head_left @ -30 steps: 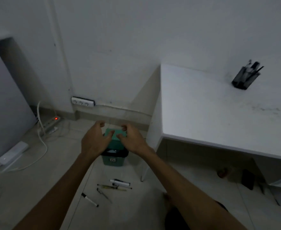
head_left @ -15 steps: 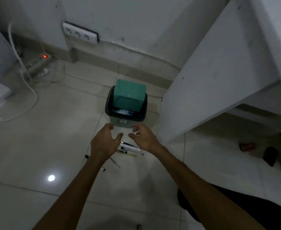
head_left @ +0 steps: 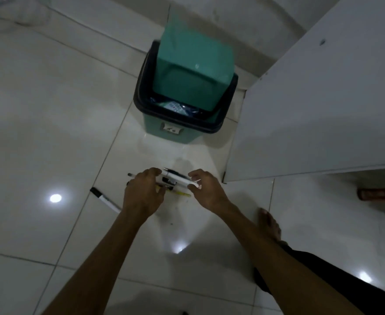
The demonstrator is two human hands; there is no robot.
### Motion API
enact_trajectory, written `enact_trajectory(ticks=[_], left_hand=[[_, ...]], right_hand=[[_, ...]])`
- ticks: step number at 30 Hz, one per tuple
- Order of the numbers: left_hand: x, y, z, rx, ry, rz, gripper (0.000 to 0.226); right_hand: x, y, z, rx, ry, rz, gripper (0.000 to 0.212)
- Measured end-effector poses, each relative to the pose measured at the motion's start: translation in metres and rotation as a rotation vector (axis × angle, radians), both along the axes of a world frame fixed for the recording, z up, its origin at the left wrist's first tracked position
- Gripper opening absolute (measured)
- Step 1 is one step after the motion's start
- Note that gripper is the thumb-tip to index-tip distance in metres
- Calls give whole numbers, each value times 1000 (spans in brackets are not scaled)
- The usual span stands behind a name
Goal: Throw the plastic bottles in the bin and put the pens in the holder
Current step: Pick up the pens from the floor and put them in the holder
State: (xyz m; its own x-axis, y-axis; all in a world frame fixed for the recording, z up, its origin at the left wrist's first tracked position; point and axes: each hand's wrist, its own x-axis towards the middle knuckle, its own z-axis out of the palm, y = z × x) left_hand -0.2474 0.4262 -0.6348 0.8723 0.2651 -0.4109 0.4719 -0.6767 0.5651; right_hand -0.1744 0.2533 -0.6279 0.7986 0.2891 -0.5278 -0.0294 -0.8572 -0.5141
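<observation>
Pens (head_left: pixel 171 181) lie bunched on floor tiles between my hands: left hand (head_left: pixel 142 194) loosely curled, right hand (head_left: pixel 206 189) pinching white marker (head_left: pixel 180 177). Light, stiff, slick; I'd grip mid-barrel. Bin (head_left: pixel 184 87) stands beyond.

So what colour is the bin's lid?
Green, a teal shade: the bin's lid sits in a dark rim, shown in the head view.

Glossy, smooth tiled floor (head_left: pixel 50 114) mirroring lamp spots under the hands (head_left: pixel 141 196), smooth green plastic bin (head_left: pixel 171 130) beyond them with a dark rim, smooth white plastic marker (head_left: pixel 106 202) left of them, matt white cabinet panel (head_left: pixel 312 110) to the right
</observation>
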Motion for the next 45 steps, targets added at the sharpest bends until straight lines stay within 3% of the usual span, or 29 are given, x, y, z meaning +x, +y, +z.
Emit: enact_trajectory(ticks=[9, 17, 25, 29, 35, 41, 45], left_hand=[[5, -10, -51, 116, 21, -121, 41], [8, -6, -68, 334, -43, -223, 24], [8, -7, -79, 490, -46, -311, 21], [9, -6, -81, 482, -52, -343, 28], [9, -1, -80, 543, -67, -392, 31], [-2, -1, -51, 448, -113, -235, 10], [-8, -5, 0, 123, -87, 32, 18]], right_hand=[[3, 3, -49, -158, -129, 105, 46], [7, 6, -69, -240, -196, 145, 39], [12, 7, -73, -176, -116, 125, 29], [11, 7, -73, -120, -121, 12, 23], [12, 4, -65, -49, -112, -71, 30], [0, 4, -34, 67, -48, -191, 26], [-15, 6, 11, 140, -39, -218, 23]])
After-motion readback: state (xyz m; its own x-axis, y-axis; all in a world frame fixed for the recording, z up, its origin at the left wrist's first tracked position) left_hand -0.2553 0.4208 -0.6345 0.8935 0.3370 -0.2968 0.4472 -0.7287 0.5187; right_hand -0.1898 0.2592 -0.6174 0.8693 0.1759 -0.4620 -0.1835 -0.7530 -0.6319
